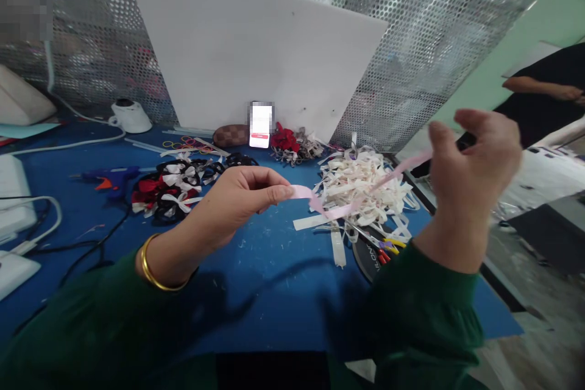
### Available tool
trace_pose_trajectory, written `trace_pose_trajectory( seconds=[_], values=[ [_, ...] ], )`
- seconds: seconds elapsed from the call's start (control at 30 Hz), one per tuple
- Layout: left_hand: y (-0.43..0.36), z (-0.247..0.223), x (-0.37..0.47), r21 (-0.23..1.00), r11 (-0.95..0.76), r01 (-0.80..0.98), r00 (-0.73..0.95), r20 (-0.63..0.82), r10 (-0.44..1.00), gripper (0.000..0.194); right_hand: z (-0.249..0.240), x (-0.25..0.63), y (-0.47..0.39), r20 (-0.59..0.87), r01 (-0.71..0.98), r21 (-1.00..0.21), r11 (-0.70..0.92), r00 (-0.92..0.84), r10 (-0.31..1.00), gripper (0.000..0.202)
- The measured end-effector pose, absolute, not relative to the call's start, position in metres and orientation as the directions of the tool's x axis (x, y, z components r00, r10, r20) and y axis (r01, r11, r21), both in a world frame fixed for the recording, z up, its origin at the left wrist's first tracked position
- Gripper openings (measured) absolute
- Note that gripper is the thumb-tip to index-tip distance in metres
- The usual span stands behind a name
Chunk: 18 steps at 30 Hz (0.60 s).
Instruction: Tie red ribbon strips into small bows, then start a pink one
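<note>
Over the middle of the blue table, my left hand (247, 195) pinches one end of a pink ribbon (340, 211) between thumb and fingers. The ribbon sags, with a twist or knot near the left hand, and then rises toward my right hand (478, 158). That hand is raised at the right, its thumb and fingers closed around the ribbon's other end, slightly blurred. Behind the ribbon lies a heap of white ribbon strips (365, 177). Scissors (372, 241) and a small tool with yellow handles (395, 244) rest below the heap, near my right sleeve.
Red, black and white bows (169, 189) lie at left beside a blue glue gun (114, 180). A phone (260, 128) leans against a white board (256, 42) at the back. White power strips (16, 268) and cables are at far left. Another person (548, 85) stands at right.
</note>
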<state>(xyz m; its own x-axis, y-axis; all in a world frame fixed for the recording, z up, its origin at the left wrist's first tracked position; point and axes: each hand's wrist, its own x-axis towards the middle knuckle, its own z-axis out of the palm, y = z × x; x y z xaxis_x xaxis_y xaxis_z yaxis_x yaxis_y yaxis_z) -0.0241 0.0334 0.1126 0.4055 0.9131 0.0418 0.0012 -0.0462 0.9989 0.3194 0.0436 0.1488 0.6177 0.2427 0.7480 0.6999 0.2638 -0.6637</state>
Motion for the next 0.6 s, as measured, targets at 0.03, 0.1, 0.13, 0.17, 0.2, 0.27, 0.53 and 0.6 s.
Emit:
trace_pose_trajectory(
  seconds=[0.03,0.1,0.13,0.17,0.2,0.27,0.53,0.6],
  values=[
    [0.033,0.113,-0.024,0.999,-0.054,0.005,0.401,0.048,0.915,0.021,0.149,0.303,0.042,0.806,0.799,-0.573,0.183,0.508,0.303,0.014],
    [0.031,0.113,-0.023,0.998,-0.069,0.009,0.406,0.060,0.912,0.021,0.149,0.264,0.036,0.867,0.858,-0.429,0.284,0.302,0.396,0.027],
    [0.031,0.113,-0.023,0.997,-0.075,0.006,0.410,0.066,0.910,0.021,0.147,0.244,0.033,0.842,0.793,-0.436,0.425,0.192,0.505,0.025],
    [0.031,0.113,-0.023,0.997,-0.082,-0.001,0.414,0.075,0.907,0.021,0.145,0.224,0.030,0.769,0.675,-0.489,0.552,0.034,0.639,0.023],
    [0.031,0.112,-0.023,0.996,-0.088,-0.010,0.417,0.084,0.905,0.021,0.142,0.207,0.029,0.643,0.564,-0.571,0.597,-0.146,0.752,0.022],
    [0.032,0.112,-0.023,0.995,-0.092,-0.034,0.415,0.098,0.905,0.019,0.135,0.180,0.028,0.415,0.414,-0.720,0.556,-0.385,0.824,0.031],
    [0.035,0.113,-0.024,0.991,-0.115,-0.061,0.353,0.130,0.927,0.017,0.124,0.170,0.034,0.287,0.221,-0.904,0.367,-0.324,0.902,0.041],
    [0.034,0.113,-0.023,0.992,-0.107,-0.069,0.363,0.125,0.924,0.017,0.124,0.172,0.035,0.333,0.125,-0.922,0.367,-0.229,0.915,0.039]
  ],
)
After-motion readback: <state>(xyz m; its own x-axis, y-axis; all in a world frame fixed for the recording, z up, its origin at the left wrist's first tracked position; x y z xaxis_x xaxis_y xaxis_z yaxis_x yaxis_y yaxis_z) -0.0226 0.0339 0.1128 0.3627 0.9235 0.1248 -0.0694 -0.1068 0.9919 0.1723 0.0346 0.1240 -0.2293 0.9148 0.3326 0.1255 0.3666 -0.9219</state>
